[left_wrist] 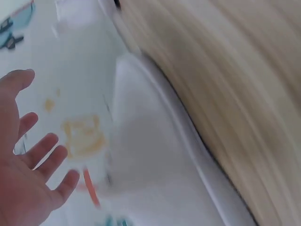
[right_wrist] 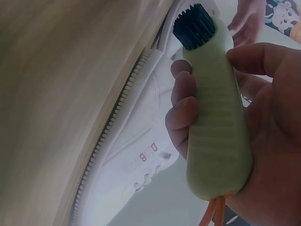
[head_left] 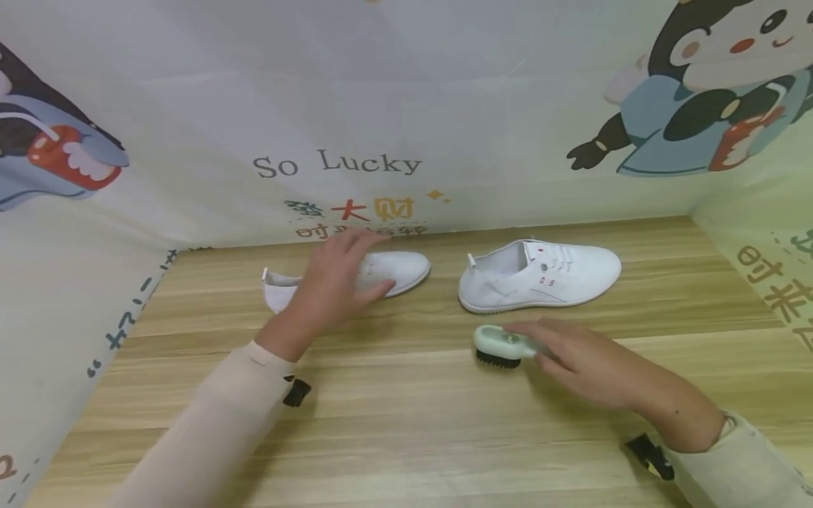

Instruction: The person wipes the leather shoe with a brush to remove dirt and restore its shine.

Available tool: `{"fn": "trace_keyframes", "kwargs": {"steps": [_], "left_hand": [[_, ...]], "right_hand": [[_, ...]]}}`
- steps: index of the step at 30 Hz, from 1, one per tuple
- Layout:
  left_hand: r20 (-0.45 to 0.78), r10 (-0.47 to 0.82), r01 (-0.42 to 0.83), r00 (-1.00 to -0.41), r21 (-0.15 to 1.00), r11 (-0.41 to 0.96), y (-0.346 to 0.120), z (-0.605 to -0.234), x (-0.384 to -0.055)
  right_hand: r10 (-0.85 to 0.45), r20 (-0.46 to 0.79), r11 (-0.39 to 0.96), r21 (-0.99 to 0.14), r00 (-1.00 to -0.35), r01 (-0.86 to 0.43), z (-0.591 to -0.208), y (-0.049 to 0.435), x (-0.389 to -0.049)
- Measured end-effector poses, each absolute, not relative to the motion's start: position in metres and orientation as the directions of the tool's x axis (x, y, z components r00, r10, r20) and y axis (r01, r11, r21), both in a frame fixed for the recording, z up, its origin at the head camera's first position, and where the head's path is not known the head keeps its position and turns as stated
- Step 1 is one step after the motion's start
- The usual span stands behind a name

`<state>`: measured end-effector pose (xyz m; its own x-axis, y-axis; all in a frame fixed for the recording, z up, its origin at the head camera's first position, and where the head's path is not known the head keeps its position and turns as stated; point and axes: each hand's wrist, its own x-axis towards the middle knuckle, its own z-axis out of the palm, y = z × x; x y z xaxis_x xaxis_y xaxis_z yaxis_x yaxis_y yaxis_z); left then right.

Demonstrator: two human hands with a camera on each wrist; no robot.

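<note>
My right hand (head_left: 574, 360) grips a pale green scrub brush (head_left: 498, 342) with dark bristles facing down, held a little above the floor. In the right wrist view the fingers curl round the ribbed brush handle (right_wrist: 218, 136), and an orange cord hangs from its end. Behind the brush lies a white lace-up shoe (head_left: 540, 279), toe to the right. My left hand (head_left: 333, 279) hovers over the other white shoe (head_left: 400, 268), fingers spread, hiding its middle. In the left wrist view the left palm (left_wrist: 21, 188) holds nothing, apart from the blurred shoe (left_wrist: 150, 155).
Both shoes lie on a wood-grain surface (head_left: 394, 416), close to a pale printed back wall (head_left: 444, 92) with cartoon figures and lettering. Side walls with similar print rise at the left (head_left: 82, 261) and right (head_left: 762, 226).
</note>
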<state>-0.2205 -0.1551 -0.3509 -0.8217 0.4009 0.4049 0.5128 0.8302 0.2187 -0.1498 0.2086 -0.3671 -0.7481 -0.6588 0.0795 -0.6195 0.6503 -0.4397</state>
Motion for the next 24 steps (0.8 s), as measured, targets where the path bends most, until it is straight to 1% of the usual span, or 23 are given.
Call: {"fn": "trace_keyframes", "kwargs": {"steps": [5, 8, 13, 19, 24], "left_hand": [[0.326, 0.502, 0.579, -0.801, 0.212, 0.787, -0.108, -0.355, -0.227], [0.272, 0.531, 0.588, -0.803, 0.217, 0.779, -0.086, -0.358, -0.23], [0.189, 0.557, 0.588, -0.808, 0.24, 0.772, -0.057, -0.366, -0.234], [0.099, 0.582, 0.588, -0.807, 0.223, 0.777, -0.036, -0.379, -0.24], [0.097, 0.602, 0.608, -0.793, 0.199, 0.769, -0.033, -0.383, -0.24]], "right_hand": [[-0.66, 0.071, 0.656, -0.432, -0.748, -0.619, -0.369, 0.208, -0.149], [-0.657, 0.06, 0.663, -0.43, -0.752, -0.613, -0.37, 0.207, -0.149], [-0.673, 0.071, 0.653, -0.413, -0.737, -0.635, -0.371, 0.206, -0.149], [-0.686, 0.08, 0.642, -0.399, -0.723, -0.654, -0.372, 0.206, -0.148], [-0.686, 0.081, 0.644, -0.396, -0.723, -0.655, -0.373, 0.206, -0.147]]}}
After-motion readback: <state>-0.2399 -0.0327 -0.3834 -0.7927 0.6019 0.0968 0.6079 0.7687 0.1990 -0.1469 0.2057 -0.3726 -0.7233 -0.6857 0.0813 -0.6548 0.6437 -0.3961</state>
